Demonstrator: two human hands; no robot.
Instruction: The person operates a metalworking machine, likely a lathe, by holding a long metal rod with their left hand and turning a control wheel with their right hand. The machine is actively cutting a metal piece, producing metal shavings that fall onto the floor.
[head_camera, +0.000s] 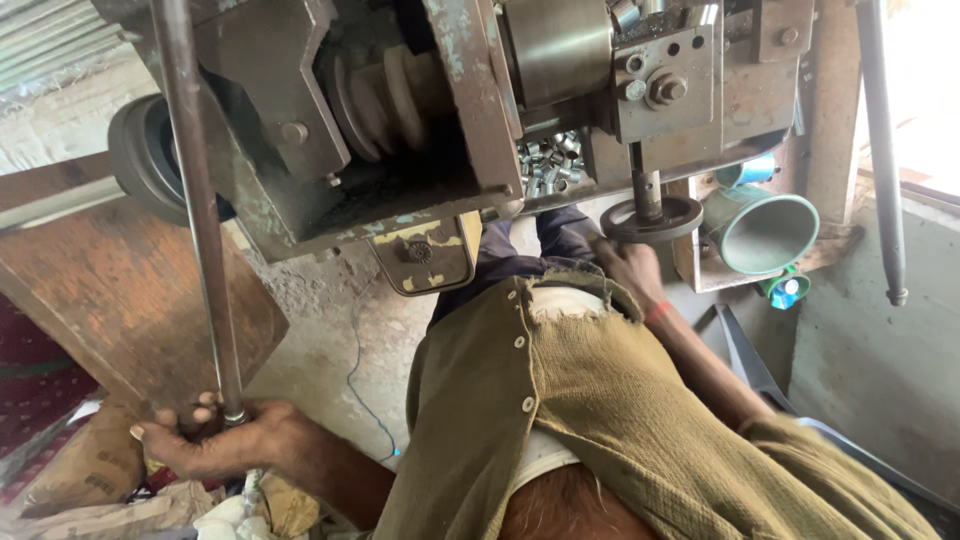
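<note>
Metal rod (200, 220), left hand (215, 445) closed around its end, right hand (630, 265) at handwheel (652, 220)

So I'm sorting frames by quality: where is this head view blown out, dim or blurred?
Head view: daylight blows out the window opening at top right; the grey metal machine's underside sits in dim shadow; the olive button shirt near the lens looks soft; the left hand gripping the long steel rod is fairly sharp, and the right hand at the round dark handwheel is shaded.
</note>
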